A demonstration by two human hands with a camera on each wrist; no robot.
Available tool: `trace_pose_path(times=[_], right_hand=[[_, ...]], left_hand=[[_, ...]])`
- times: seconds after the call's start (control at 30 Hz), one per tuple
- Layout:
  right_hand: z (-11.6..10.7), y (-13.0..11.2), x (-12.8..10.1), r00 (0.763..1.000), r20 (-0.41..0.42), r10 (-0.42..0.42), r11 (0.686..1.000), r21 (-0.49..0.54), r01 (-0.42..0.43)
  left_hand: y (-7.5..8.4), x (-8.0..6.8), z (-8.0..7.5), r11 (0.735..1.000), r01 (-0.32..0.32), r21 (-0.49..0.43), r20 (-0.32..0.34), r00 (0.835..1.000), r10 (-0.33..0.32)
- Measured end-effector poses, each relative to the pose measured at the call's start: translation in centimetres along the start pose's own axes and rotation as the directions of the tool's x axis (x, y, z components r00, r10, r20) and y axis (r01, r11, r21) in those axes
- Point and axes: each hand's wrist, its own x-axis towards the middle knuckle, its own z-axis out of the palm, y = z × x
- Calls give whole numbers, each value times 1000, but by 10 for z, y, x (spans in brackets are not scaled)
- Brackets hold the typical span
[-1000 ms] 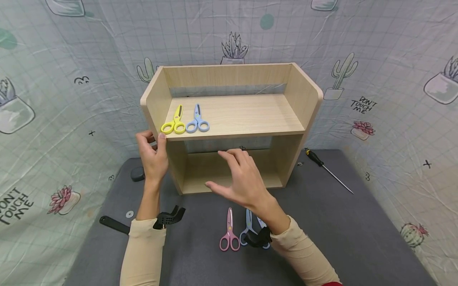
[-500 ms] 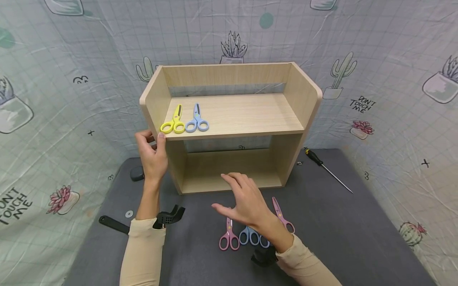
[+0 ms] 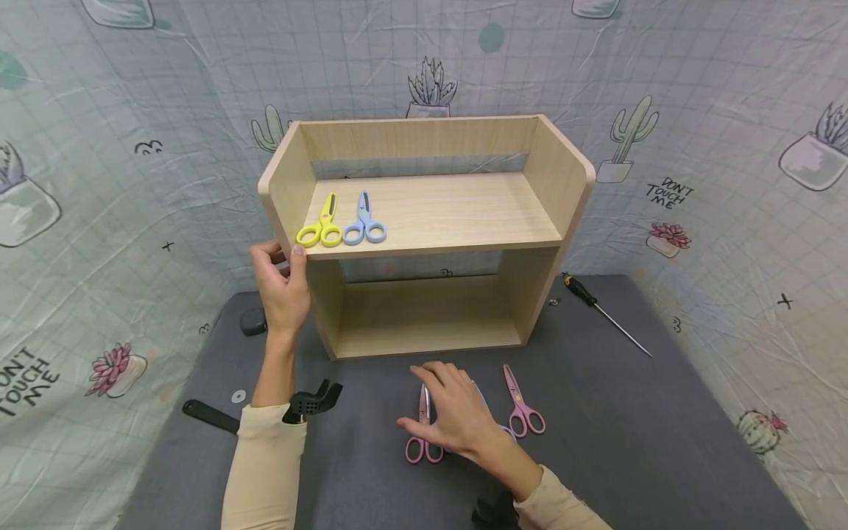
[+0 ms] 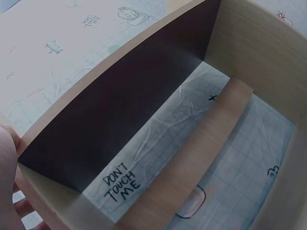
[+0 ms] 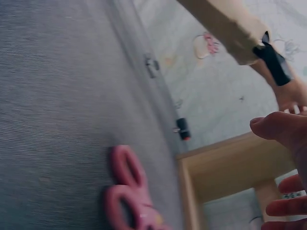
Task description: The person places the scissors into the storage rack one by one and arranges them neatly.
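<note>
Scissors (image 3: 424, 411) in pink, seemingly plastic, lie lower centre on the dark grey table (image 3: 358, 471), partly hidden by the right hand (image 3: 458, 414), fingers spread, holding nothing. They look light, stiff, smooth; best pinched near the pivot. Centre-left, the left hand (image 3: 283, 300) grips the pale wooden two-tier shelf (image 3: 450, 210).

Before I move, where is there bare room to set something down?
Bare: upper shelf, right of the blue scissors; lower shelf; table between the rightmost pink scissors and the screwdriver. Crowded: upper shelf's left end, with yellow scissors and the left hand beside them; table beneath the right hand, where other scissors lie.
</note>
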Motion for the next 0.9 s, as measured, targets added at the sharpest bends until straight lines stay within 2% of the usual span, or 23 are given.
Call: trace_pose_path(times=[0.2, 0.4, 0.9], right_hand=[[10, 0, -17, 999, 46, 12, 1000, -13, -12], [18, 1, -32, 999, 50, -1, 1000, -27, 2], [33, 1, -52, 993, 94, 65, 996, -59, -59]], left_hand=[[0, 0, 0, 1000, 4, 4, 3, 1000, -4], [0, -1, 0, 1000, 10, 7, 3, 1000, -10], [-1, -1, 0, 1000, -1, 3, 6, 1000, 1]])
